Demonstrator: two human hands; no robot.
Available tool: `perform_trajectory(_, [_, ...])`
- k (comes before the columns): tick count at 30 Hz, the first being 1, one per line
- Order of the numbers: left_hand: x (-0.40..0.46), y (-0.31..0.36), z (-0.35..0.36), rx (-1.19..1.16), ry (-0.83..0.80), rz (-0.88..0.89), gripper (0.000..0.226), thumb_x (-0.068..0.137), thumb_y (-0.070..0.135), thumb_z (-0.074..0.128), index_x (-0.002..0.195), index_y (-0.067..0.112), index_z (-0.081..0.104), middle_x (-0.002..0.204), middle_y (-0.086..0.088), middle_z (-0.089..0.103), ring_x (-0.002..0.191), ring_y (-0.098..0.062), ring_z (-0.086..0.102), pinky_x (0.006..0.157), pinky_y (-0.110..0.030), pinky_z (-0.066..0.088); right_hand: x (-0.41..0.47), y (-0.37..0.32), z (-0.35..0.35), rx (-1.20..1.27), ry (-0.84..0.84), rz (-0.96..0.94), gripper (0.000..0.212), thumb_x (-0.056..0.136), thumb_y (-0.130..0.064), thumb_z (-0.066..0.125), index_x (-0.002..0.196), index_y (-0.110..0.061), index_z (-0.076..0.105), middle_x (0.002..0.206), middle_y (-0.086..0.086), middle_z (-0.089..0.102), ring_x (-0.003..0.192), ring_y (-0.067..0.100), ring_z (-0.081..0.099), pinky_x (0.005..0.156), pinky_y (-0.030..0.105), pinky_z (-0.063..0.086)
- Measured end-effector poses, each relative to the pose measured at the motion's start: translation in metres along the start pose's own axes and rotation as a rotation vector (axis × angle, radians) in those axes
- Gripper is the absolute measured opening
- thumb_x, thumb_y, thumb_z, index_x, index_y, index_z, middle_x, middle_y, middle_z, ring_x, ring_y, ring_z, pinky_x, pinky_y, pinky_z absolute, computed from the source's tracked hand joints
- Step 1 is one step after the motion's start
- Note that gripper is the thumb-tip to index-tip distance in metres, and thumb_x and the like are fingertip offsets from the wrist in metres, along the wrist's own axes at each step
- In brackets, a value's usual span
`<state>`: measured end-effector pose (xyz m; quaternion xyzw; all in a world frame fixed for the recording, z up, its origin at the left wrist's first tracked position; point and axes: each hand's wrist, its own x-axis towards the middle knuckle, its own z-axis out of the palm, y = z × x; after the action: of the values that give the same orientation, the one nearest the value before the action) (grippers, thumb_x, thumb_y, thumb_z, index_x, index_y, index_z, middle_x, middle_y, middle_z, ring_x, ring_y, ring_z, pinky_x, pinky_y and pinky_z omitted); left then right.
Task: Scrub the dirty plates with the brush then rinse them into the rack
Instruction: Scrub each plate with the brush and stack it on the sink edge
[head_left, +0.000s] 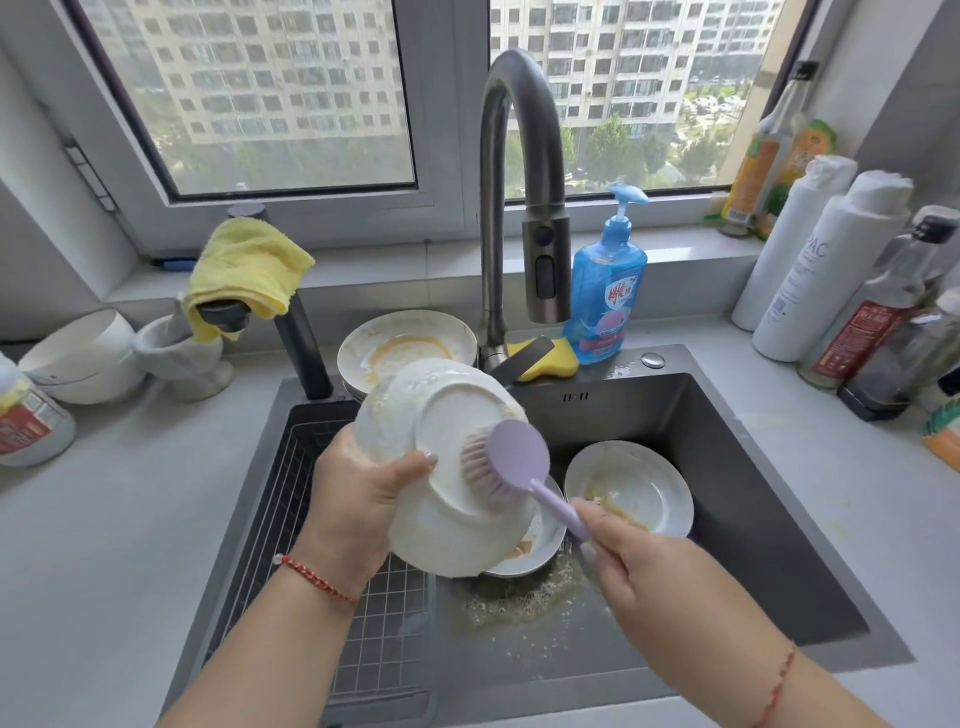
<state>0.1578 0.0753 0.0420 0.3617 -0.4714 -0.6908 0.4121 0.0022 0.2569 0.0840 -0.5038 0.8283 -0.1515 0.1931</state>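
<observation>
My brush (511, 457) is lilac with pinkish bristles; the plate (447, 467) I hold is white. Yellow-brown smears mark the white plates (628, 488) in the dark grey sink (727, 467). The soap bottle (605, 301) is blue, the cloth (249, 265) yellow, and what seems a sponge (550, 364) yellow too.

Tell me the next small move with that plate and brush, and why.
Probably keep sweeping the brush around the plate's underside, then flip it. The left hand holds the plate back-up over the sink, the right hand grips the brush handle, and the faucet shows no water running.
</observation>
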Motion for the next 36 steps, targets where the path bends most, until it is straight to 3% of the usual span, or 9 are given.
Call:
perform_trajectory(3, [-0.001, 0.0, 0.002, 0.023, -0.028, -0.017, 0.086, 0.047, 0.015, 0.087, 0.127, 0.006, 0.059, 0.118, -0.021, 0.068, 0.107, -0.042, 0.067, 0.091, -0.064, 0.051, 0.027, 0.001, -0.007, 0.016, 0.089, 0.02, 0.037, 0.101, -0.032, 0.032, 0.136, -0.043, 0.037, 0.076, 0.001, 0.063, 0.062, 0.017, 0.054, 0.058, 0.031, 0.043])
perform_trajectory(8, [0.005, 0.004, 0.005, 0.031, -0.018, -0.002, 0.076, 0.051, 0.006, 0.085, 0.123, 0.002, 0.061, 0.114, -0.022, 0.07, 0.104, -0.043, 0.068, 0.089, -0.062, 0.053, 0.045, -0.004, -0.002, -0.01, 0.159, -0.003, 0.044, 0.101, -0.034, 0.031, 0.144, -0.044, 0.027, 0.078, -0.002, 0.063, 0.067, 0.016, 0.057, 0.058, 0.03, 0.045])
perform_trajectory(12, [0.011, 0.01, 0.0, 0.059, 0.055, 0.026, 0.082, 0.045, 0.017, 0.087, 0.122, 0.003, 0.062, 0.112, -0.02, 0.071, 0.102, -0.04, 0.069, 0.087, -0.063, 0.054, 0.033, 0.01, -0.002, -0.013, 0.068, 0.016, 0.035, 0.101, -0.03, 0.033, 0.134, -0.038, 0.04, 0.063, -0.003, 0.05, 0.05, 0.01, 0.041, 0.047, 0.023, 0.03])
perform_trajectory(19, [0.02, 0.02, 0.004, 0.171, 0.19, 0.092, 0.043, 0.072, -0.012, 0.077, 0.102, 0.016, 0.063, 0.103, -0.012, 0.071, 0.097, -0.033, 0.069, 0.083, -0.051, 0.058, 0.02, -0.006, 0.009, 0.18, -0.047, -0.064, 0.038, 0.1, -0.031, 0.035, 0.133, -0.047, 0.04, 0.068, -0.005, 0.051, 0.052, 0.007, 0.041, 0.05, 0.019, 0.033])
perform_trajectory(23, [0.029, 0.048, 0.003, 0.557, 0.224, 0.284, 0.046, 0.068, 0.004, 0.087, 0.104, 0.014, 0.06, 0.094, 0.001, 0.066, 0.089, -0.023, 0.065, 0.069, -0.03, 0.052, 0.033, 0.013, 0.006, 0.152, -0.049, 0.022, 0.027, 0.101, -0.027, 0.035, 0.12, -0.032, 0.052, 0.065, -0.005, 0.048, 0.044, 0.006, 0.036, 0.041, 0.015, 0.028])
perform_trajectory(25, [0.035, 0.066, 0.004, 0.79, 0.215, 0.419, 0.044, 0.067, 0.014, 0.089, 0.099, 0.016, 0.058, 0.089, 0.002, 0.063, 0.083, -0.019, 0.062, 0.068, -0.028, 0.05, 0.031, 0.019, 0.006, 0.179, -0.078, 0.037, 0.027, 0.1, -0.027, 0.037, 0.119, -0.031, 0.055, 0.065, -0.006, 0.049, 0.04, 0.004, 0.038, 0.041, 0.014, 0.029])
perform_trajectory(30, [0.062, 0.082, 0.003, 1.25, 0.103, 0.721, 0.031, 0.071, 0.021, 0.084, 0.089, 0.009, 0.062, 0.075, -0.003, 0.061, 0.067, -0.026, 0.058, 0.058, -0.03, 0.045, 0.025, 0.027, 0.006, 0.22, -0.084, 0.064, 0.031, 0.099, -0.027, 0.04, 0.117, -0.049, 0.053, 0.088, -0.004, 0.066, 0.048, 0.0, 0.046, 0.048, 0.013, 0.04])
perform_trajectory(32, [0.076, 0.075, 0.002, 1.388, 0.049, 0.808, 0.028, 0.073, 0.017, 0.081, 0.094, 0.006, 0.065, 0.074, -0.01, 0.065, 0.068, -0.036, 0.062, 0.058, -0.031, 0.043, 0.025, 0.029, 0.004, 0.211, -0.066, 0.081, 0.038, 0.099, -0.029, 0.04, 0.11, -0.065, 0.041, 0.091, -0.011, 0.066, 0.056, 0.0, 0.05, 0.054, 0.01, 0.042])
perform_trajectory(36, [0.093, 0.055, 0.002, 1.6, -0.039, 0.786, 0.029, 0.081, 0.014, 0.075, 0.107, 0.007, 0.066, 0.087, -0.014, 0.071, 0.08, -0.039, 0.066, 0.063, -0.034, 0.043, 0.026, 0.032, 0.005, 0.241, -0.038, 0.116, 0.042, 0.098, -0.028, 0.043, 0.101, -0.069, 0.035, 0.104, -0.026, 0.061, 0.078, -0.013, 0.051, 0.069, 0.008, 0.04])
